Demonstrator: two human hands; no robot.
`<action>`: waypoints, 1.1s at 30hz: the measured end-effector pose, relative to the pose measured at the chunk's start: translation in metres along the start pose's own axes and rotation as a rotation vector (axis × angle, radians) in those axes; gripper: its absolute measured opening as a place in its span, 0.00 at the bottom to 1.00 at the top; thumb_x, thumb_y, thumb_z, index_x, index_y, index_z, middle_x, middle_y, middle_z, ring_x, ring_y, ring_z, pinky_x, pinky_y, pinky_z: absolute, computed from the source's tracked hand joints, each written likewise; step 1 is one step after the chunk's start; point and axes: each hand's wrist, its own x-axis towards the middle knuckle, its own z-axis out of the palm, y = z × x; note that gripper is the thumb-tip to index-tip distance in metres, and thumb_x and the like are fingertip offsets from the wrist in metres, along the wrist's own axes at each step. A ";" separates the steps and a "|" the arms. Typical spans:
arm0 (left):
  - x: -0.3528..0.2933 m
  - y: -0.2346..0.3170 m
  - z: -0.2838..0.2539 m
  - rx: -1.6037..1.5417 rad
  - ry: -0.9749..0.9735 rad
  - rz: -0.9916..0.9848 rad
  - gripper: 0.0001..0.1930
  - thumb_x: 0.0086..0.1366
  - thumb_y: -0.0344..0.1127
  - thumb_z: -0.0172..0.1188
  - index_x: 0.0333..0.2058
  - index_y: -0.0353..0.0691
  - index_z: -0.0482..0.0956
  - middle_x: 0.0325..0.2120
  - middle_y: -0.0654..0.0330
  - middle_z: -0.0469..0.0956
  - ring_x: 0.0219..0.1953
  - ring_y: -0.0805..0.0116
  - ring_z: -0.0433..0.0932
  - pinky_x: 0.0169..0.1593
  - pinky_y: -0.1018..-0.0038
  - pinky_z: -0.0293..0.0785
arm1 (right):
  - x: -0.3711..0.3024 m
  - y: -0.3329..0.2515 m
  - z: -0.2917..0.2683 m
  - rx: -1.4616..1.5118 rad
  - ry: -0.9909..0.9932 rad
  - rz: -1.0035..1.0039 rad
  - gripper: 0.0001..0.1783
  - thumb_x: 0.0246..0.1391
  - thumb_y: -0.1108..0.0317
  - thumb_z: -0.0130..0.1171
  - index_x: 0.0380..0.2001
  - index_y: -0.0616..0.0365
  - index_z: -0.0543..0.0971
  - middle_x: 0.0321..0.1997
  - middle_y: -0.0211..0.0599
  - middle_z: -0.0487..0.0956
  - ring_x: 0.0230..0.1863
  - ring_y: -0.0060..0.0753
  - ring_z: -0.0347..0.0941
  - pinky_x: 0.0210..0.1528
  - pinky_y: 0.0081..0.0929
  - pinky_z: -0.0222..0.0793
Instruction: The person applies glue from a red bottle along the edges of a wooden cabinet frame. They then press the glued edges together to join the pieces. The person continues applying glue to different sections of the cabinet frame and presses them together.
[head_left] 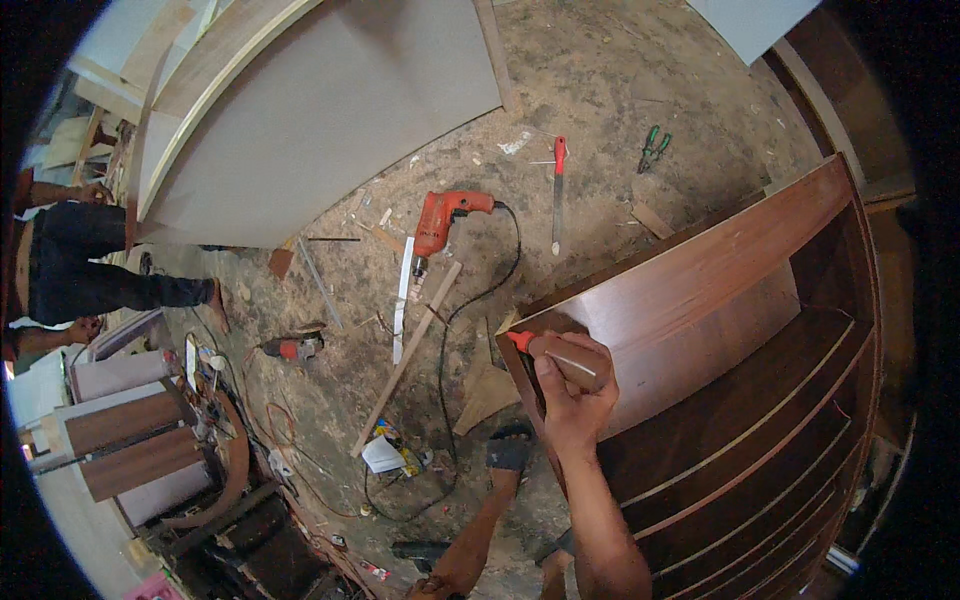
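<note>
The bottle (575,361) looks like smooth plastic, the wooden panel (690,300) glossy (light glints there), the floor (590,75) rough.

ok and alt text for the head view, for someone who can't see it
Right hand holding a brown bottle, its red tip at the corner of a brown wooden cabinet. On the littered floor lie a red drill, a red-handled tool and green-handled pliers; another person stands at left.

Right grip (580,412) around brown bottle (578,362), red nozzle (520,340) at cabinet corner (511,327), orange drill (435,224) on floor (610,100)
</note>
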 end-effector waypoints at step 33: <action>-0.010 -0.020 0.083 0.097 0.457 0.273 0.17 0.60 0.41 0.57 0.45 0.41 0.83 0.40 0.43 0.79 0.44 0.42 0.77 0.50 0.47 0.74 | -0.161 -0.016 -0.155 -0.092 0.053 0.056 0.21 0.46 0.79 0.72 0.43 0.65 0.75 0.48 0.52 0.80 0.54 0.46 0.78 0.58 0.41 0.74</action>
